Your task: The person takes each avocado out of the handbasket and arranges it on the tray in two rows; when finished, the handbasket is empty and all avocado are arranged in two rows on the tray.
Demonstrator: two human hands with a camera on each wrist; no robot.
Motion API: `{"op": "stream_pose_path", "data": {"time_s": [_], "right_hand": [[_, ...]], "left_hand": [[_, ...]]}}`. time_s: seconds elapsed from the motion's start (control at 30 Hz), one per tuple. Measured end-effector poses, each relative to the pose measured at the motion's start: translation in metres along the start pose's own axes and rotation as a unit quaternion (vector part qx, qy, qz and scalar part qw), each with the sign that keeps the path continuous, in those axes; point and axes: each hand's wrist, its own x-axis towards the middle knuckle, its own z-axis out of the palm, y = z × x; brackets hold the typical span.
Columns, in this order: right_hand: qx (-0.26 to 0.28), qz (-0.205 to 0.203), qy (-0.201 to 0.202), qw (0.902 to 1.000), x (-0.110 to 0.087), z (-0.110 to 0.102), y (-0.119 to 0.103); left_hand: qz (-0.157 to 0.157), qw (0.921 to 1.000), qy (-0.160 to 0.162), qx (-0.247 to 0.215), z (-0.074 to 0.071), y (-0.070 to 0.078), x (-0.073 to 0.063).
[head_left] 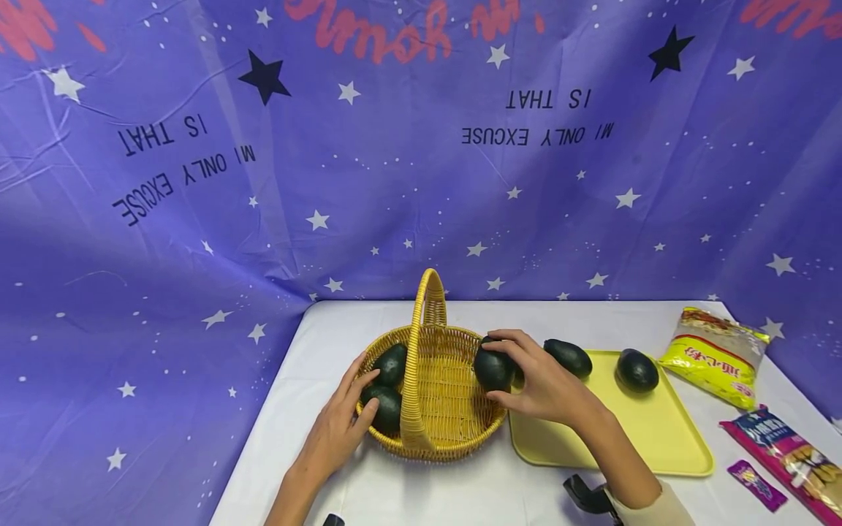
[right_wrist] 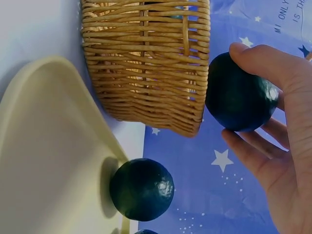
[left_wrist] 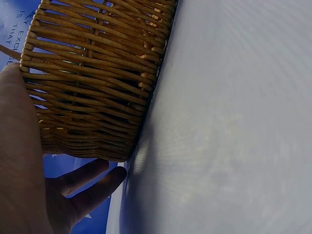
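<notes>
My right hand (head_left: pixel 542 380) grips a dark green avocado (head_left: pixel 492 367) between thumb and fingers, at the right rim of a yellow wicker basket (head_left: pixel 454 456). In the right wrist view this avocado (right_wrist: pixel 239 95) is level with the basket's rim (right_wrist: pixel 202 63). My left hand (head_left: pixel 338 424) rests at the basket's left side, thumb and a finger reaching over the rim. Its other fingers (left_wrist: pixel 97 187) extend loosely along the outside in the left wrist view. Inside, left of the arched handle (head_left: pixel 413 365), lie two avocados, one behind (head_left: pixel 391 364) and one in front (head_left: pixel 384 410).
A yellow tray (head_left: pixel 638 431) right of the basket holds an avocado (head_left: pixel 636 370) and another (head_left: pixel 569 358) at its back edge; one more is mostly hidden behind my right hand. Farther right lie a yellow food bag (head_left: pixel 713 358), a blue-pink packet (head_left: pixel 786 460) and a small purple packet (head_left: pixel 756 484).
</notes>
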Motion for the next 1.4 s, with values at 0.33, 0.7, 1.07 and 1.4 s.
{"op": "stream_pose_path", "data": {"time_s": [0.33, 0.7, 1.07, 1.4], "right_hand": [[-0.004, 0.007, 0.0, 1.0, -0.007, -0.007, 0.003], [-0.01, 0.021, 0.006, 0.9997, -0.017, -0.014, 0.008], [-0.023, 0.041, 0.007, 0.9989, -0.027, -0.019, 0.01], [-0.02, 0.05, 0.012, 0.9985, -0.035, -0.022, 0.01]], "left_hand": [[0.009, 0.9999, 0.005, 0.004, 0.001, -0.002, 0.0], [0.015, 0.9995, 0.019, 0.021, 0.0, 0.0, 0.0], [0.016, 0.9996, 0.02, 0.013, 0.002, -0.001, 0.0], [0.017, 0.9996, 0.019, 0.011, 0.001, -0.002, 0.001]]}}
